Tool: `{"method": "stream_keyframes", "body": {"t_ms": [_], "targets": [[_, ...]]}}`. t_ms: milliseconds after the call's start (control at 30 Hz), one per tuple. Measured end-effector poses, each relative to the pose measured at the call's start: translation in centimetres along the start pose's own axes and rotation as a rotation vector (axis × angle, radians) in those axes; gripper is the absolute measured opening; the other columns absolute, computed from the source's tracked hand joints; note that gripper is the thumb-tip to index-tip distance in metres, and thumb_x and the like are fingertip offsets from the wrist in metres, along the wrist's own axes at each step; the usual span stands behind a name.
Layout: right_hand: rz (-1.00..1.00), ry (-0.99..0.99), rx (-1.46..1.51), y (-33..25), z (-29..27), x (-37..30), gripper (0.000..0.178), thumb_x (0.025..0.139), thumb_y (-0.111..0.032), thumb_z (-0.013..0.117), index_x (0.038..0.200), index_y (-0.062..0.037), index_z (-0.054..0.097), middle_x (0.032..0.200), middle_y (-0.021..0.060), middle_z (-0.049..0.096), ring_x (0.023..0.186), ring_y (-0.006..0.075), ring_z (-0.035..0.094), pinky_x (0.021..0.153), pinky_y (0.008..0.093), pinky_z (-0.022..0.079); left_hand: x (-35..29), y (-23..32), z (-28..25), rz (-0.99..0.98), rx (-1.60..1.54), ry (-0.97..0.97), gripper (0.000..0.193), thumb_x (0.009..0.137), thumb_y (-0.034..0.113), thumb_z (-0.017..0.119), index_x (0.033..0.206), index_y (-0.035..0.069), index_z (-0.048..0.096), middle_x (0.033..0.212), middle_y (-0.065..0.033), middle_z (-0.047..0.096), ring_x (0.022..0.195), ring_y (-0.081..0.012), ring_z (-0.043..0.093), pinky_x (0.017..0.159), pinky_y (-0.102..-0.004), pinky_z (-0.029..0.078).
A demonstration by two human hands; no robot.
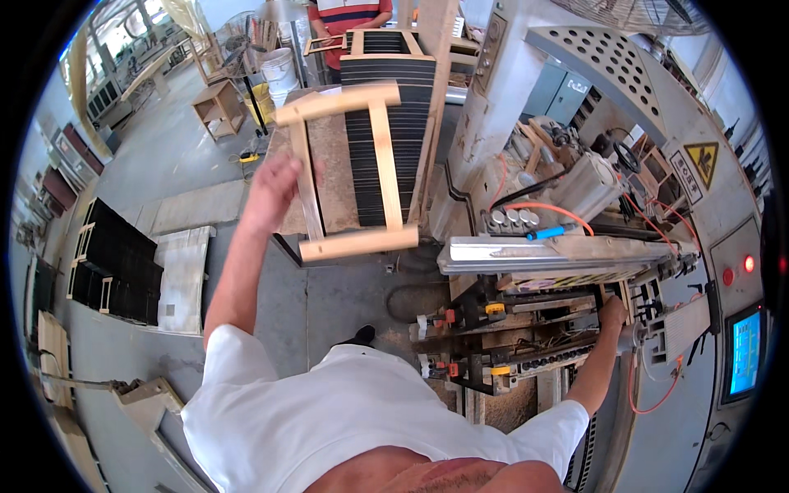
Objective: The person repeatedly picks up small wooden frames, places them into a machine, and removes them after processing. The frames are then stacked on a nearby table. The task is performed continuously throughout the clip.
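My left hand (277, 187), slightly blurred, is closed on the left rail of a light wooden frame (385, 164). Two long rails and two crosspieces make up this frame, held tilted over a slatted conveyor and a brown board (333, 177). Far to the right, my right hand (612, 312) reaches into a machine, curled beside a pale wooden strip (626, 297). Its fingertips are hidden, so what it grips is unclear. Clamps with yellow knobs (495, 309) and a metal beam (559, 253) lie between my body and that hand.
Beyond the black slatted conveyor (386, 82), a person in a red striped shirt (349, 12) handles another wooden frame. At right stand a control panel with a lit screen (745, 353) and a red lamp (749, 264). Black panels (115, 263) lie on the left floor.
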State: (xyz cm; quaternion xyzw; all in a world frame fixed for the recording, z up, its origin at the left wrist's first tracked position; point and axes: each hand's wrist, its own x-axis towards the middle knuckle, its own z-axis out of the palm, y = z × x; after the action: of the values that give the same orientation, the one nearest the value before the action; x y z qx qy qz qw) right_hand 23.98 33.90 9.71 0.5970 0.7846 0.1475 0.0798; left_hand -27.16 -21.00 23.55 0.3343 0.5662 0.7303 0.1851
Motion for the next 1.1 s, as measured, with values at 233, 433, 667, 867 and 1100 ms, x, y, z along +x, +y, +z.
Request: {"method": "stream_keyframes", "body": {"t_ms": [233, 433, 667, 867, 1100], "targets": [[0.067, 0.562, 0.691, -4.5, -7.3, -9.9, 0.013, 0.082, -0.015, 0.062, 0.091, -0.0059, 0.063, 0.089, 0.0146, 0.065, 0.084, 0.0345, 0.061, 0.074, 0.0428, 0.047, 17.9, 5.6, -6.3, 0.132, -0.347, -0.011, 0.028, 0.094, 0.017, 0.053, 0.115, -0.002, 0.054, 0.107, -0.0107, 0.062, 0.099, -0.0207, 0.061, 0.090, -0.0328, 0.050], [0.124, 0.694, 1.156, -12.0, -11.3, -22.1, 0.013, 0.086, -0.006, 0.062, 0.093, 0.0035, 0.061, 0.090, 0.0108, 0.066, 0.080, 0.0174, 0.059, 0.072, 0.0309, 0.048, 33.5, 2.3, -7.6, -0.039, -0.190, -0.007, 0.021, 0.090, 0.016, 0.057, 0.109, 0.007, 0.056, 0.097, -0.0083, 0.062, 0.088, -0.0191, 0.063, 0.072, -0.0314, 0.056], [0.348, 0.460, 1.321, -18.2, -7.4, -30.8, 0.013, 0.086, -0.003, 0.062, 0.097, 0.0042, 0.062, 0.084, 0.0039, 0.062, 0.077, 0.0095, 0.056, 0.072, 0.0233, 0.046, 37.0, -2.4, -5.6, -0.061, 0.077, 0.036, 0.034, 0.084, 0.032, 0.070, 0.096, 0.001, 0.061, 0.076, -0.0041, 0.058, 0.062, -0.0115, 0.057, 0.053, -0.0233, 0.052], [0.453, 0.421, 1.377, -22.2, -6.0, -35.0, 0.012, 0.085, -0.004, 0.063, 0.095, 0.0023, 0.063, 0.085, 0.0022, 0.062, 0.077, 0.0083, 0.056, 0.071, 0.0219, 0.046, 28.5, -0.1, -3.7, 0.495, 0.239, 0.091, 0.045, 0.091, 0.035, 0.060, 0.114, -0.003, 0.059, 0.097, -0.0080, 0.062, 0.086, -0.0136, 0.059, 0.075, -0.0256, 0.050], [0.395, 0.353, 1.341, -25.1, -4.7, -37.7, 0.012, 0.084, -0.007, 0.065, 0.091, 0.0020, 0.064, 0.077, 0.0015, 0.062, 0.069, 0.0077, 0.056, 0.064, 0.0223, 0.045, 25.5, -1.7, -1.9, 0.607, 0.229, 0.062, 0.025, 0.079, 0.012, 0.074, 0.100, 0.000, 0.066, 0.095, -0.0049, 0.063, 0.077, -0.0087, 0.059, 0.070, -0.0218, 0.048]]}}
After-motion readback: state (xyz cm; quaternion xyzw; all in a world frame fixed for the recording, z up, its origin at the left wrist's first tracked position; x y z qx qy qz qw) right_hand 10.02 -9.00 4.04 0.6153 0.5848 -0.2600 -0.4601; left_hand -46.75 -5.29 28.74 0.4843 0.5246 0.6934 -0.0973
